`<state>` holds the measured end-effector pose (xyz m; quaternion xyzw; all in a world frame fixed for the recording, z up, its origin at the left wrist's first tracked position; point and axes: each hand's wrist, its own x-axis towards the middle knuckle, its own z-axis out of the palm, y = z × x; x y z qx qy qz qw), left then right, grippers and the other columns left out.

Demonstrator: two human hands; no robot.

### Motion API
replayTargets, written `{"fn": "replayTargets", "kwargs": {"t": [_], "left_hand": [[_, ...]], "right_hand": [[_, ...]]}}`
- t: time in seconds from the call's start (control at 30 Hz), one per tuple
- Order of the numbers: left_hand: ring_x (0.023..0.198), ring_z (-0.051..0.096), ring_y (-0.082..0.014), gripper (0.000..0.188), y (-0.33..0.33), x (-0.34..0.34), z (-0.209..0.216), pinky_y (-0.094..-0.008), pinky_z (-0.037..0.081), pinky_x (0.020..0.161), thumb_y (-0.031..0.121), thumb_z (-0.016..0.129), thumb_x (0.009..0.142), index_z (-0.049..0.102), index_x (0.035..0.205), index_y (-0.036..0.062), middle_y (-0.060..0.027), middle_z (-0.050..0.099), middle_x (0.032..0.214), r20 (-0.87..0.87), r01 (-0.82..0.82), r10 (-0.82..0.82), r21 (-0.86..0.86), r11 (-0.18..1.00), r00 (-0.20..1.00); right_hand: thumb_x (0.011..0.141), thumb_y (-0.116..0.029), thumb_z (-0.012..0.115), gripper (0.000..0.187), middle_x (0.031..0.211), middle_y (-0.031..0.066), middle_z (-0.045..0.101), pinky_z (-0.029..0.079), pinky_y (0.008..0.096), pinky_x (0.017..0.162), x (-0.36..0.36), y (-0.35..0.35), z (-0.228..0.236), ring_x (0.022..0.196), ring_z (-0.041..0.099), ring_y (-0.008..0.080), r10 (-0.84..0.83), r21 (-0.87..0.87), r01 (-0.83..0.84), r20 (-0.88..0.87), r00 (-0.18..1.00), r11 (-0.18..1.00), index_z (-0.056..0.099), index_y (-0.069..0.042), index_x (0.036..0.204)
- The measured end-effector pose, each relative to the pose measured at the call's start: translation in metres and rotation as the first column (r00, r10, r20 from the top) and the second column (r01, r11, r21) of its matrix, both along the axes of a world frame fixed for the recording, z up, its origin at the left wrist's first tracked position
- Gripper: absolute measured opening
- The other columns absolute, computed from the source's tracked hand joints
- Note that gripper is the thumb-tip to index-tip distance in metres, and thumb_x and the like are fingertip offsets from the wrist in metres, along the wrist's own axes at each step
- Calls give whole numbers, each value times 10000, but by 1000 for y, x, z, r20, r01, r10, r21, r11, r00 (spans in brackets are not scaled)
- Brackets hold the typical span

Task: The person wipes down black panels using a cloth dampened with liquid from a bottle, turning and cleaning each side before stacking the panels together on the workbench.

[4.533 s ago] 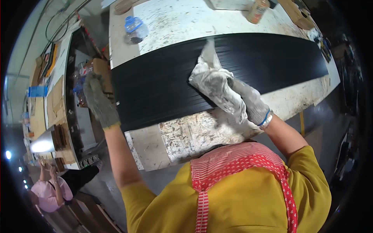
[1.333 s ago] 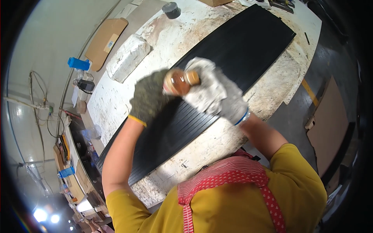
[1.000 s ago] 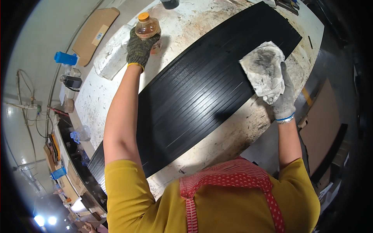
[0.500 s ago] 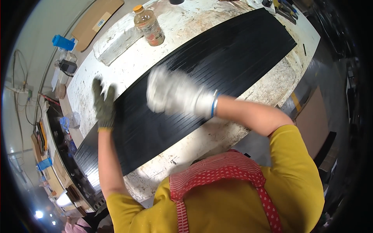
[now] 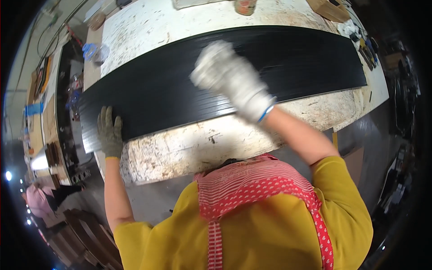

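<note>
- lying over the near left edge of the black panel [image 5: 153, 90], the left gloved hand [image 5: 110, 131] is open, its fingers straight, slightly apart and pointing to the far side.
- the left forearm [image 5: 118, 189] comes to it almost straight from the near side.
- the right gloved hand [image 5: 231, 81] is over the middle of the panel, strongly blurred; its far end shows as a pale lump, so i cannot tell if the fingers are closed or grip something.
- the right forearm [image 5: 297, 132] slants from near right toward far left, with bent elbow.
- the panel lies lengthwise, left to right, on the white stained table [image 5: 180, 157].
- behind it, on the far side, stands a bottle [image 5: 245, 6], partly out of view.
</note>
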<state>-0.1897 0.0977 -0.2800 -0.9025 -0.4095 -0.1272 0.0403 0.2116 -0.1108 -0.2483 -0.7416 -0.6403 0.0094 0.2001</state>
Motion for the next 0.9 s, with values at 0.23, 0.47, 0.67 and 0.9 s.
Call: {"fn": "replayTargets", "kwargs": {"t": [0.23, 0.47, 0.67, 0.9], "left_hand": [[1418, 366, -340, 524, -2, 1, -4, -495, 265, 1177, 443, 494, 1003, 463, 1457, 183, -98, 419, 1536, -59, -132, 131, -24, 991, 990], [1406, 389, -320, 560, 0, 19, -4, -510, 265, 1173, 475, 561, 952, 504, 1432, 190, -69, 435, 1527, -36, -176, 177, 23, 984, 984], [1382, 421, -352, 597, 55, -75, 7, -458, 294, 1180, 408, 610, 955, 483, 1430, 69, -181, 475, 1472, 404, -41, 71, -83, 996, 912], [1384, 426, -286, 545, 123, -173, -30, -371, 326, 1166, 332, 517, 1026, 435, 1461, 13, -190, 465, 1477, 560, 87, 471, -701, 707, 681]], "right_hand": [[915, -121, 602, 273, 1265, 215, 619, 458, 443, 1027, 3, -51, 6, 1207, 574, 327, -95, 68, 106, -146, 985, 992, 646, -25, 1167], [838, -146, 632, 615, 1412, 236, 464, 435, 468, 976, -107, -2, -46, 1165, 541, 353, -193, 6, 209, -358, 914, 978, 441, 42, 1392], [828, -163, 690, 547, 1450, 181, 481, 371, 463, 1109, -183, 21, 7, 1313, 475, 358, -22, -148, 5, -115, 993, 989, 547, -48, 1344], [979, -171, 512, 407, 1265, 159, 634, 518, 372, 928, -125, 18, -25, 1085, 640, 252, -361, -8, 404, -461, 811, 915, 536, -87, 1377]]}}
